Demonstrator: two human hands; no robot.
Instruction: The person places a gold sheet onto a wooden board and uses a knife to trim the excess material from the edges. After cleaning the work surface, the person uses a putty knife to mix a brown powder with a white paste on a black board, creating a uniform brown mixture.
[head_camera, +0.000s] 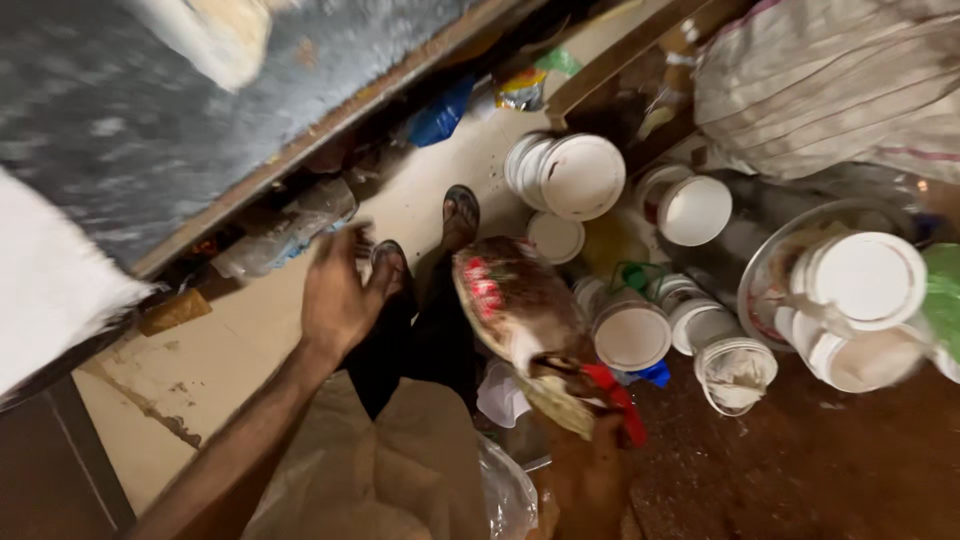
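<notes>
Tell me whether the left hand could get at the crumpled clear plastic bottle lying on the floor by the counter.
Probably yes. The left hand is open, holds nothing and hangs close to the plastic bottle, with only bare floor between them. The right hand is busy with a dirty plate.

Head view, steeply down, close over floor (440, 190)

A cluttered storeroom or back kitchen is suggested, perhaps: stacked white tubs (580, 176) are piled beside a tied sack (830, 80) on a littered floor (440, 180).
</notes>
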